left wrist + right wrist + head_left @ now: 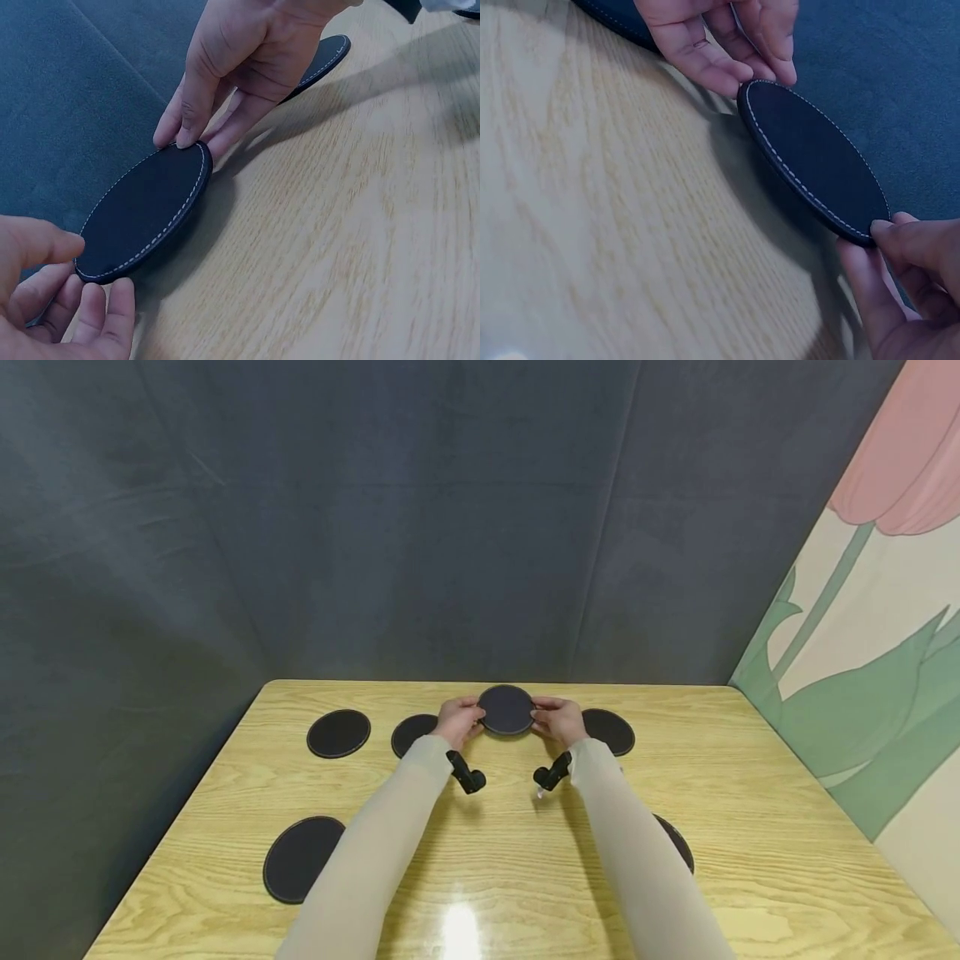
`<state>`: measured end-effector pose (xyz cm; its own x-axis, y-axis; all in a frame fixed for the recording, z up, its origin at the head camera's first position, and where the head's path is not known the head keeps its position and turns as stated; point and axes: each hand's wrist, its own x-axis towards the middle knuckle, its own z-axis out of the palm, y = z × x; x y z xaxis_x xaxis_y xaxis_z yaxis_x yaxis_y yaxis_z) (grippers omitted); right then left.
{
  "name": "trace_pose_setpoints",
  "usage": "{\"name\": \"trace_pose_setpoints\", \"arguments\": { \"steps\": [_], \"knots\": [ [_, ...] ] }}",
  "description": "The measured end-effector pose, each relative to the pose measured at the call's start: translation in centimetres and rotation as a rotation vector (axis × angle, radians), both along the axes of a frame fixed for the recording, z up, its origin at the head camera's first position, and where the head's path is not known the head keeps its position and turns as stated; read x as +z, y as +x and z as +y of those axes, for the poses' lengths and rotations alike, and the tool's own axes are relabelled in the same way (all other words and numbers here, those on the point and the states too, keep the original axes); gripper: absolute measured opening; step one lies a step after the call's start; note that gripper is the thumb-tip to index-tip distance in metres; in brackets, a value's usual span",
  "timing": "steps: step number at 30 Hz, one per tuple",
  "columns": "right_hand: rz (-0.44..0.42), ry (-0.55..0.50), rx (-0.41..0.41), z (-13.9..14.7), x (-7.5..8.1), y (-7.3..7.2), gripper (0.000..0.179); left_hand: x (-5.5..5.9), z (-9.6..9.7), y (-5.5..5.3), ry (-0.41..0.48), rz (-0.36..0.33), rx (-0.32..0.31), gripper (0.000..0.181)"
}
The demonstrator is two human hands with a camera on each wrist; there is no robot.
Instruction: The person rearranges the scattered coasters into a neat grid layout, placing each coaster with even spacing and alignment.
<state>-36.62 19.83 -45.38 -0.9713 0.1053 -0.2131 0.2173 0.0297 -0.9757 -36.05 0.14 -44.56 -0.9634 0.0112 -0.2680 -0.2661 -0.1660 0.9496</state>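
Observation:
A round black coaster with pale stitching round its rim is held up near the table's far edge. My left hand pinches its left rim, the thumb on top and fingers underneath. On the opposite rim, my right hand grips it between thumb and fingers. Seen in the left wrist view, the coaster is tilted and casts a shadow on the wood. The right wrist view shows the coaster with one hand at each end.
Other black coasters lie on the wooden table: a far-left one, one beside my left hand, one beside my right hand, a near-left one, and one partly behind my right sleeve. A dark curtain hangs behind.

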Motion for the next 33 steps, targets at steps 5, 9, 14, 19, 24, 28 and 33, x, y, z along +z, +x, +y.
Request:
{"name": "trace_pose_setpoints", "arguments": {
  "steps": [5,9,14,19,24,28,33],
  "knots": [
    [0.016,-0.052,0.036,0.2,0.4,0.3,0.044,0.6,-0.2,0.2,-0.002,0.025,0.018,0.044],
    [0.021,-0.092,0.047,0.1,0.8,0.4,0.046,0.9,-0.4,0.2,0.002,0.041,0.041,0.042],
    [0.032,-0.105,0.064,0.1,1.4,0.8,0.046,1.1,-0.6,0.0,0.005,0.078,0.053,0.041],
    [0.035,-0.104,0.08,0.2,2.1,1.2,0.046,1.3,-0.7,-0.1,-0.006,0.116,0.037,0.042],
    [0.029,-0.123,0.091,0.3,2.4,1.5,0.047,1.7,-1.0,0.2,0.002,0.139,0.012,0.042],
    [0.031,-0.128,0.092,0.3,2.4,1.5,0.048,2.1,-1.1,0.5,0.015,0.148,0.009,0.041],
    [0.044,-0.144,0.12,0.4,2.3,1.4,0.05,2.2,-1.4,0.5,0.01,0.147,0.003,0.041]
  ]
}}
